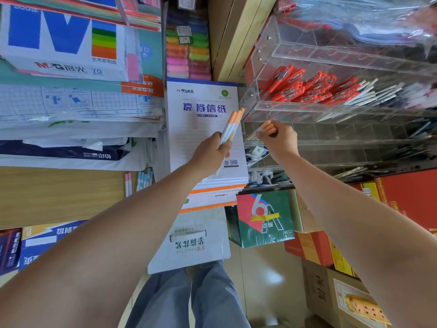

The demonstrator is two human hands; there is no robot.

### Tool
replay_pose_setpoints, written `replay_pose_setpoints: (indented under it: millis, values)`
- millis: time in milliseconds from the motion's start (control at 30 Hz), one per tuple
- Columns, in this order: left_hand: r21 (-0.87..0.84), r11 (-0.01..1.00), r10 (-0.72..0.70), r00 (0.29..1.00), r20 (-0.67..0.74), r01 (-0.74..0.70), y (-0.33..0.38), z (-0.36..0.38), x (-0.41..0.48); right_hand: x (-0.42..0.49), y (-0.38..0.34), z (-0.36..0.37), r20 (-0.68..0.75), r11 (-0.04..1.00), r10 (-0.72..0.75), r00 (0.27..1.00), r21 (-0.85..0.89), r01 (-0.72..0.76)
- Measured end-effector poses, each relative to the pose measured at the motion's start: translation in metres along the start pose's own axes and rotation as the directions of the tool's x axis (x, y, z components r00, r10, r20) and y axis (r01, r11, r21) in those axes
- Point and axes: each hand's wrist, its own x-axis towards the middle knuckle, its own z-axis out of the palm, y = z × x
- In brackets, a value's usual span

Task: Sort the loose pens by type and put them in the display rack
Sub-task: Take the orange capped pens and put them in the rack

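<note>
Head view: the left hand (210, 152) grips a bundle of orange-capped pens (230, 127), caps pointing away, over a letter-paper pad (201, 100). The right hand (280, 138) curls round a smaller cluster of orange-capped pens (266, 127) at the front of the clear acrylic display rack (307, 107), just below its compartment of red pens (295, 88).

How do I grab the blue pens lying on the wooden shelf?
Pinch the blue pens across their barrels near the ends closest to you, coming down from above. They lie flat, side by side on the wooden shelf, far ends against the stacked paper packs, pink pens on their left, so the near ends look freest.
</note>
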Motion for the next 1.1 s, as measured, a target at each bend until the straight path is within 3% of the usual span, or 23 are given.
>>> replay_pose_setpoints:
  millis: [100, 300, 400, 500, 567, 733, 933, 1100]
  values:
    - [-0.099, 0.995, -0.027, 0.999, 0.027, 0.030, 0.001, -0.001, -0.001, -0.006, 0.000, -0.004, 0.036, 0.997, -0.064, 0.997, 0.036, 0.063]
    - [-0.135, 0.990, -0.026, 0.996, 0.084, 0.037, 0.015, -0.002, -0.008, -0.025, -0.004, -0.016, -0.008, 0.961, -0.024, 1.000, 0.274, 0.025]
    - [-0.192, 0.980, -0.018, 0.981, 0.193, 0.056, 0.026, 0.002, -0.013, -0.037, -0.017, -0.021, 0.174, 0.892, -0.041, 0.984, 0.450, -0.042]
    - [-0.231, 0.969, -0.014, 0.956, 0.295, 0.085, 0.036, 0.010, -0.017, -0.045, -0.027, -0.021, 0.414, 0.765, -0.036, 0.909, 0.597, -0.242]
    - [-0.238, 0.963, -0.034, 0.939, 0.342, 0.122, 0.038, 0.013, -0.019, -0.048, -0.029, -0.022, 0.456, 0.702, -0.022, 0.890, 0.641, -0.311]
    - [-0.260, 0.947, -0.049, 0.884, 0.465, 0.189, 0.043, 0.016, -0.024, -0.053, -0.021, -0.029, 0.506, 0.625, -0.017, 0.862, 0.678, -0.386]
    - [-0.219, 0.947, -0.103, 0.866, 0.489, 0.236, 0.041, 0.019, -0.022, -0.050, -0.007, -0.030, 0.521, 0.635, -0.007, 0.854, 0.661, -0.399]
    - [-0.265, 0.935, -0.089, 0.882, 0.462, 0.234, 0.045, 0.024, -0.018, -0.048, -0.012, -0.036, 0.461, 0.679, 0.044, 0.886, 0.637, -0.365]
